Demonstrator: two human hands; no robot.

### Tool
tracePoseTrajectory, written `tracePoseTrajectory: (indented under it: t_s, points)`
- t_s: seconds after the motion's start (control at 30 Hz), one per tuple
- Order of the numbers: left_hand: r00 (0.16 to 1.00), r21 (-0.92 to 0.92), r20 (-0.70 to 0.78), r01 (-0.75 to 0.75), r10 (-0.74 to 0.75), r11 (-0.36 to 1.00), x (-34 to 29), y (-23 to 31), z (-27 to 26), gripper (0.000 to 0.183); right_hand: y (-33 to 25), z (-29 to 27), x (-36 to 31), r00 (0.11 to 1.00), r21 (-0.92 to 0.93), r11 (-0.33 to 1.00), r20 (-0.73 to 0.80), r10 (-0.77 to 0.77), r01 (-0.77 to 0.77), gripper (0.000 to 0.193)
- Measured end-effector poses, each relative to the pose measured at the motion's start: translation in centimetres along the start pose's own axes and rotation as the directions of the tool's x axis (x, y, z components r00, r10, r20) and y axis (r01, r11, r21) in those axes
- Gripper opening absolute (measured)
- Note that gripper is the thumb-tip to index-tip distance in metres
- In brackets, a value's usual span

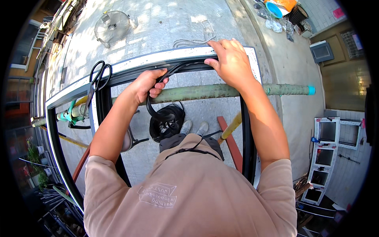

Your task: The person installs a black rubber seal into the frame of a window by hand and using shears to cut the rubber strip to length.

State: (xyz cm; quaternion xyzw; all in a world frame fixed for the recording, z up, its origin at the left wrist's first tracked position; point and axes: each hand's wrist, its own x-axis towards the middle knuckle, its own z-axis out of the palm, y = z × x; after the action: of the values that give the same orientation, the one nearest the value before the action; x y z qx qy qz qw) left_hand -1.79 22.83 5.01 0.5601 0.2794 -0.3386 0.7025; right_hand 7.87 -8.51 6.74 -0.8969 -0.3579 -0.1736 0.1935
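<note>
A large window frame (146, 60) with black inner channels and white film on its outer face lies in front of me. My left hand (149, 85) is closed round a black rubber sealing strip (154, 114), which hangs in a loop below it and also runs right along the frame's far bar. Near the far right corner, my right hand (232, 61) grips that bar, fingers over its outer edge and thumb against the strip. Black-handled scissors (96, 81) rest on the frame to the left. Below, a black bag (177, 118) stands on the floor with black strip in it.
A green pole (189, 93) runs crosswise under the frame, and a reddish-brown bar (233, 146) slants below it. On the floor beyond are a fan (112, 26) and a pale rope (193, 40). Smaller white frames (324, 158) stand at the right.
</note>
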Motion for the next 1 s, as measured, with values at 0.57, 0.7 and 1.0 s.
tracePoseTrajectory:
  t_s: [0.57,0.7,1.0]
  points:
    - [1.000,0.114,0.019,-0.025,0.023,0.993,-0.3,-0.3,0.3,0.043,-0.1,1.9,0.0,0.995,-0.132,0.988,-0.053,-0.082,0.075,0.068]
    - [0.998,0.082,0.020,-0.054,0.053,0.995,-0.1,-0.4,0.3,0.043,-0.5,1.1,0.3,0.998,-0.148,0.987,-0.010,-0.064,0.061,0.056]
    - [0.997,0.054,0.017,-0.076,0.076,0.996,0.0,-0.3,0.3,0.043,0.7,1.6,-0.1,0.994,-0.252,0.962,-0.007,-0.106,0.101,0.062]
